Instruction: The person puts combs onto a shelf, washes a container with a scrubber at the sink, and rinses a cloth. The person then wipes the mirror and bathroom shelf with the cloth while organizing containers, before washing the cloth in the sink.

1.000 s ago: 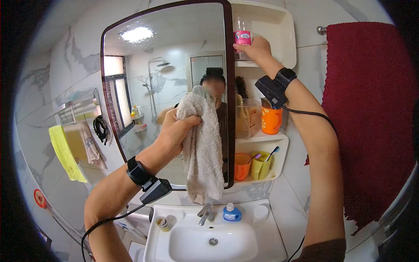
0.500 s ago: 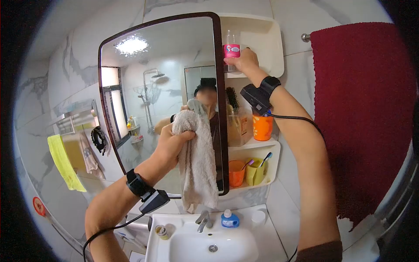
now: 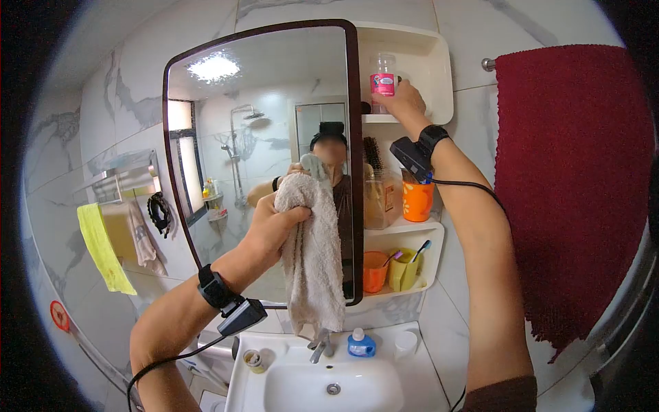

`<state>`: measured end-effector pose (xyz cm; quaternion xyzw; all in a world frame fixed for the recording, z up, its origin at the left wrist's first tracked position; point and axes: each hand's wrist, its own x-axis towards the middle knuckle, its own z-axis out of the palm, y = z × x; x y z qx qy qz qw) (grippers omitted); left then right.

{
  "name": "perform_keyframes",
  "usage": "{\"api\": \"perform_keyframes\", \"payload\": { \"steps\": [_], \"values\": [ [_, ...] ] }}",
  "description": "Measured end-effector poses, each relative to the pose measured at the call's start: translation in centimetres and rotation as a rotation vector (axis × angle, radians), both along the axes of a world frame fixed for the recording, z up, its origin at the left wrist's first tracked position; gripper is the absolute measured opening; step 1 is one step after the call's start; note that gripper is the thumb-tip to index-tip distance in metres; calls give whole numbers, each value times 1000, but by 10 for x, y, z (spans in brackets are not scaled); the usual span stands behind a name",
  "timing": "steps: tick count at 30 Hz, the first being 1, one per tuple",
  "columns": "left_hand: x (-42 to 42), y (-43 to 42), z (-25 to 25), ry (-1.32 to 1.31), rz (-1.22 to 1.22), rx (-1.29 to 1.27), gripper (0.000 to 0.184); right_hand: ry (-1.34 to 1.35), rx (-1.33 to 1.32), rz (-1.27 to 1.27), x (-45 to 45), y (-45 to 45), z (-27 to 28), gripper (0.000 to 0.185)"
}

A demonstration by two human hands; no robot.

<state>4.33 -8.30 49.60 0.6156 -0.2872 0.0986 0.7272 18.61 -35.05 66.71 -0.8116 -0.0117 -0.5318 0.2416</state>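
Observation:
My right hand [image 3: 403,103] is closed around the lower part of a clear bottle with a pink label [image 3: 382,84], at the top shelf [image 3: 429,75] beside the mirror. My left hand [image 3: 278,220] grips a whitish terry towel [image 3: 314,268], its thumb pressed on the cloth. The towel hangs down in front of the mirror [image 3: 261,137], its lower end just above the faucet [image 3: 320,345]. Whether the bottle touches the shelf I cannot tell. A small dark object [image 3: 366,108] shows to the left of the bottle.
Below are a hairbrush [image 3: 372,152], a large bottle [image 3: 379,199] and an orange cup [image 3: 417,201]. The lowest shelf holds cups with toothbrushes [image 3: 402,275]. A blue bottle [image 3: 361,345] and small jar [image 3: 254,360] stand on the sink [image 3: 237,391]. A red towel [image 3: 570,192] hangs right.
My right hand has moved the pink-labelled bottle a little to the right along the top shelf, and the small dark object now shows. The left hand still grips the towel; the view has shifted slightly.

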Motion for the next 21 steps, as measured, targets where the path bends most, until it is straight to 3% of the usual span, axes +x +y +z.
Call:
{"api": "perform_keyframes", "payload": {
  "steps": [10,13,16,19,21],
  "values": [
    [9,6,-2,36,62,80,31,-15,-107,-52,1,4,-5,80],
    [15,8,-5,-3,13,62,31,163,-232,24,15,-22,9,79],
    [14,9,-5,13,9,67,32,373,-414,191,21,-51,25,74],
    [17,11,-6,39,18,64,32,-17,-579,101,21,-69,12,53],
    [17,11,-5,42,22,68,31,-15,-526,19,7,-71,5,38]
  ]
}}
